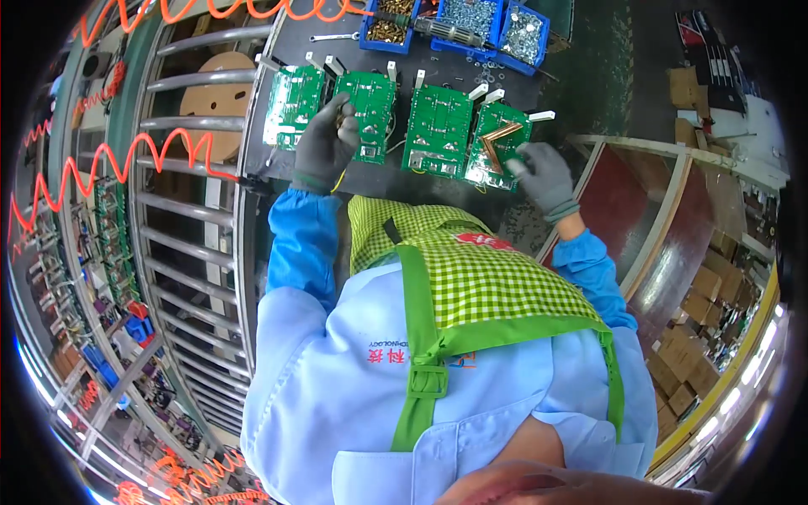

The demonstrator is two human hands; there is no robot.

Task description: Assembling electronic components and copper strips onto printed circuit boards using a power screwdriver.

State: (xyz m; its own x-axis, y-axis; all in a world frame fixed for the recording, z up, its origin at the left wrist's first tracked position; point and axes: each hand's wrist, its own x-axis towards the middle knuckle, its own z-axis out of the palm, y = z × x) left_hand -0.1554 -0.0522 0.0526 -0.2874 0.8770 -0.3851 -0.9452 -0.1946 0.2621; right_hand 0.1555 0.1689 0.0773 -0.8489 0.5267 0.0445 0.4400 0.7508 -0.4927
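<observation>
Four green circuit boards lie in a row on the dark desk [539, 84], just above the person's apron. The rightmost circuit board [497, 143] carries a bent copper bracket [498, 140], angled like an elbow and resting across the board's face. The right hand [543, 175], in a grey glove, sits at that board's lower right corner, its fingers [520, 162] together and touching the edge near the bracket's lower end; whether they pinch the bracket or merely press the board I cannot tell. The left hand [324, 145], also gloved, rests between the first circuit board [293, 105] and the second circuit board [367, 114], fingers curled shut around what looks like a small tool or part, mostly hidden by the glove. The third circuit board [438, 130] lies untouched between the hands.

Beyond the boards stand blue bins [497, 25] of screws and brass hardware, with a wrench [332, 37] lying nearby. A metal roller rack [194, 126] runs along the left, with an orange coiled hose [126, 160] draped across it.

The bracket seems loose, so a nudge could slide it out of line. The boards sit close together, so a slipping hand might jostle a neighbour.
</observation>
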